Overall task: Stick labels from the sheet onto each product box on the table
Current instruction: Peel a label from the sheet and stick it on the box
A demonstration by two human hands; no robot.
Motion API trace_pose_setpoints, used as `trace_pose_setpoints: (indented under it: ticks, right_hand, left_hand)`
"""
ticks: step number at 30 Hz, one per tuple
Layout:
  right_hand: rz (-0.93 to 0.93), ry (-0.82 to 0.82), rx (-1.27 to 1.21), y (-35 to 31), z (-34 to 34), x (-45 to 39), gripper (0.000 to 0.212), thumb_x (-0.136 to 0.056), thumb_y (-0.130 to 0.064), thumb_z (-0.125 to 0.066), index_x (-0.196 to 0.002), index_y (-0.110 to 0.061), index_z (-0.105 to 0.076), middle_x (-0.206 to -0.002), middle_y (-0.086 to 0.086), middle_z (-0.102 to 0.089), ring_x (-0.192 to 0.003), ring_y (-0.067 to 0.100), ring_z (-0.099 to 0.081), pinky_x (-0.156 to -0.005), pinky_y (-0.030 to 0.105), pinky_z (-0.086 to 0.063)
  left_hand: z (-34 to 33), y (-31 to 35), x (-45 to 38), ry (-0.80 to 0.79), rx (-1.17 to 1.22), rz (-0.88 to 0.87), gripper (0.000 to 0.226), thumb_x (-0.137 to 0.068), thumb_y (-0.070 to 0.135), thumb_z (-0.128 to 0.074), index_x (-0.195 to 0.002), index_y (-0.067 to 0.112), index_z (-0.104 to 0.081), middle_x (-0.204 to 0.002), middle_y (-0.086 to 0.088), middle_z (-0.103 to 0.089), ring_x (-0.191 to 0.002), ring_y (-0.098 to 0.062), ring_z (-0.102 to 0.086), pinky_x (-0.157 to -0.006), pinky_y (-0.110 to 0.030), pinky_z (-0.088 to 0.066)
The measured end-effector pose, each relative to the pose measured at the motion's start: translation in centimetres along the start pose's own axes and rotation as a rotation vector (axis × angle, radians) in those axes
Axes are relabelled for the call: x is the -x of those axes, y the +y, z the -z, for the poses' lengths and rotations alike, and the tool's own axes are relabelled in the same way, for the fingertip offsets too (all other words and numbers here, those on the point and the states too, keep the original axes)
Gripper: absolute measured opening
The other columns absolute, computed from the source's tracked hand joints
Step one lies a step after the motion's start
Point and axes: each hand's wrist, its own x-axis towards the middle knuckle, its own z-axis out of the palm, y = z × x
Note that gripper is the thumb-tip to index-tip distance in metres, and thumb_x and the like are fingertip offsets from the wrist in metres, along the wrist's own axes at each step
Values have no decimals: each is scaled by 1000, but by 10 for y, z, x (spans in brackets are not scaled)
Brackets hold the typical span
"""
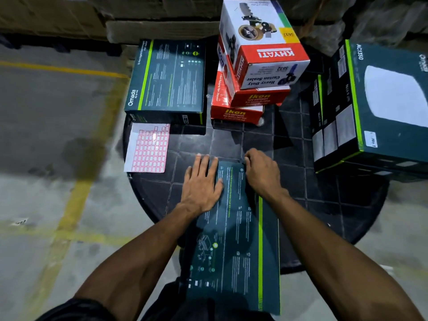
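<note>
**Dark teal box under both hands at the near table edge**

Teal cardboard fills the middle of our view: a long flat product box (234, 228) lies on the black table (324, 205), its near end overhanging toward us. Our left hand (201, 181) rests flat on its far-left corner, fingers straight, a released grip that only presses. Our right hand (261, 172) curls its fingers over the far edge just beside the left; whether that grip pinches a label or only the edge, we cannot tell. The label sheet (148, 148) lies up and to the left of the left hand, partly tucked under another teal box (166, 79). Beyond the right hand stand the red and white boxes (254, 66); far to its right is a large teal box (382, 105) already carrying a small white sticker (371, 140).

We judge two risks: the overhanging box may tip off the table if the pressing hand lifts, and a label may crease if pressed unevenly.
</note>
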Motion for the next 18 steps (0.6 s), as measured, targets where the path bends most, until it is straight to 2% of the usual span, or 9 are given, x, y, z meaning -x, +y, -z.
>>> trace_pose_setpoints:
  ticks: [2,7,11,14,18]
  right_hand:
    - [22,-28,47,-5,-3,-3,19,-103,-29,-41,-99,-16,-53,-100,6,-61,-84,31,-59,-77,45,-48]
    - [83,-50,129,-12,-6,-4,19,-103,-24,-39,-98,-14,-55,-104,9,-60,-85,34,-59,-73,40,-41]
    - [100,-64,123,-16,-9,-3,21,-102,-27,-42,-100,-13,-58,-105,9,-62,-85,31,-61,-78,42,-47]
    - [113,-46,115,-17,-12,-2,22,-102,-29,-43,-101,-15,-59,-105,7,-63,-87,28,-61,-80,40,-45]
    - [133,-28,59,-11,-16,-1,20,-100,-32,-49,-100,-17,-61,-105,4,-63,-90,25,-60,-84,39,-41]
  left_hand:
    - [-2,0,1,23,-5,5,65,-100,46,-25,-155,19,-5,-163,-8,-3,-149,-25,8,-121,-48,-8]
    - [-4,-1,1,35,-9,-7,65,-99,46,-26,-155,17,-8,-162,-9,-7,-149,-26,5,-120,-49,-11]
    - [-5,-2,0,41,-20,-12,66,-99,46,-27,-155,16,-9,-161,-9,-10,-149,-27,5,-120,-48,-13]
    - [-5,-2,0,60,-16,-19,65,-98,45,-30,-154,15,-15,-159,-11,-16,-149,-28,0,-118,-49,-18]
    - [-6,-2,-1,74,-25,-18,68,-93,48,-20,-153,14,-19,-158,-11,-21,-149,-29,-5,-117,-50,-23]
